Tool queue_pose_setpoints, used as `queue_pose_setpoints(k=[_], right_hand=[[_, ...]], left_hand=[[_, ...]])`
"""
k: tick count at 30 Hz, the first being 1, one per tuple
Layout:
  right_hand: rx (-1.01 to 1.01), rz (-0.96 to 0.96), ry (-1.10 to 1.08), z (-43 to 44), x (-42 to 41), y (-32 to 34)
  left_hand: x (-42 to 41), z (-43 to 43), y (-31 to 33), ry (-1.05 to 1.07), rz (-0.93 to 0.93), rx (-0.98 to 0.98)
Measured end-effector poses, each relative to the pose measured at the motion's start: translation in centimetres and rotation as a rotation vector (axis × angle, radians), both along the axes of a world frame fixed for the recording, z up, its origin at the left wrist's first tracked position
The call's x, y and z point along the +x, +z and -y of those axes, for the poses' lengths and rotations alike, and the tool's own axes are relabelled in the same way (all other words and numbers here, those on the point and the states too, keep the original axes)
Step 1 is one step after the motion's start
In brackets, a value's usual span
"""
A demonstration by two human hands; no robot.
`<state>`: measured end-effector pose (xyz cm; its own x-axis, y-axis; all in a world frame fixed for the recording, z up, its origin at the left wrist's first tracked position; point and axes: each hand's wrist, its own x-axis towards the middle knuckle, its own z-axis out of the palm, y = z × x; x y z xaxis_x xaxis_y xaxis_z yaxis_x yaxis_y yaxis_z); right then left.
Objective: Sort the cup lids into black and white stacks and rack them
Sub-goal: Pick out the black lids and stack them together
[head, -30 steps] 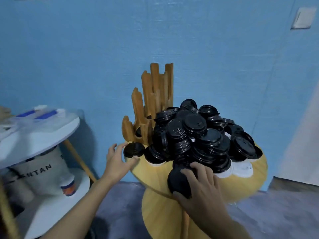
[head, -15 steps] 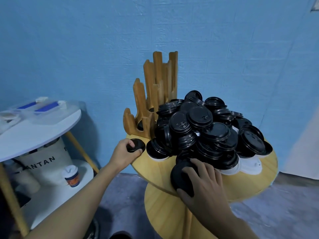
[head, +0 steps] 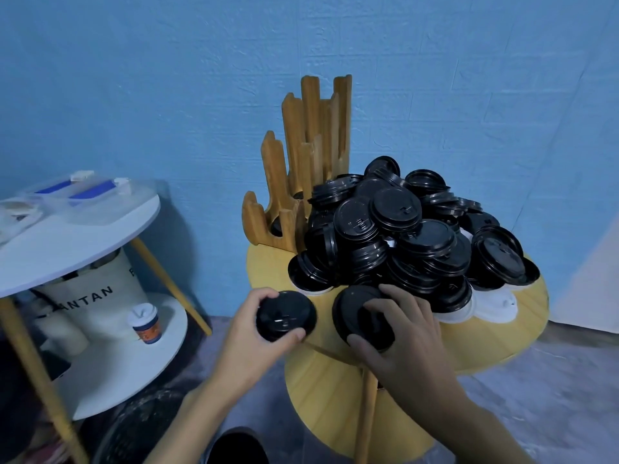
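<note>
A big heap of black cup lids (head: 412, 236) covers the round wooden table (head: 516, 323), with a few white lids (head: 495, 304) showing under its right edge. A wooden rack (head: 301, 182) with tall slotted posts stands at the table's back left. My left hand (head: 254, 336) grips one black lid (head: 284, 316) at the table's front left edge, thumb and fingers curled round its rim. My right hand (head: 402, 333) grips another black lid (head: 361, 316) just to the right of it, at the foot of the heap.
A lower wooden shelf (head: 321, 390) sits under the tabletop. To the left stands a white two-tier table (head: 83, 236) with clear boxes on top, a small lidded paper cup (head: 145, 323) and a bag below. A blue wall is close behind.
My left hand picked up the black lid from near the rack and carried it toward the front edge beside my right hand. The right hand keeps its hold on its lid.
</note>
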<state>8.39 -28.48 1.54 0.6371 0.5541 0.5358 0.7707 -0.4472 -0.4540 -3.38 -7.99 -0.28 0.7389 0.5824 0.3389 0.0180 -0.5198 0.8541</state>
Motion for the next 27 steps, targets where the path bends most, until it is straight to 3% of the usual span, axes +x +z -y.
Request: queue_pose_setpoints(k=[9,18,23,27], right_hand=[[-0.130,-0.016,0.205,-2.8,-0.9,1.0],[-0.254,0.069,0.260,-5.8,-0.6,1.2],[-0.290,0.101,0.270,-5.6,-0.4,1.3],[-0.176,0.158,0.102,-5.7,0.2,1.9]], left_hand=[[1.3,1.5,-1.9,-0.001,-0.069,0.140],[1.4,0.6,-2.6,-0.038,-0.109,0.077],[1.4,0.4,-3.1,-0.051,-0.083,0.230],[1.8,0.7,-3.6,-0.016,-0.071,0.223]])
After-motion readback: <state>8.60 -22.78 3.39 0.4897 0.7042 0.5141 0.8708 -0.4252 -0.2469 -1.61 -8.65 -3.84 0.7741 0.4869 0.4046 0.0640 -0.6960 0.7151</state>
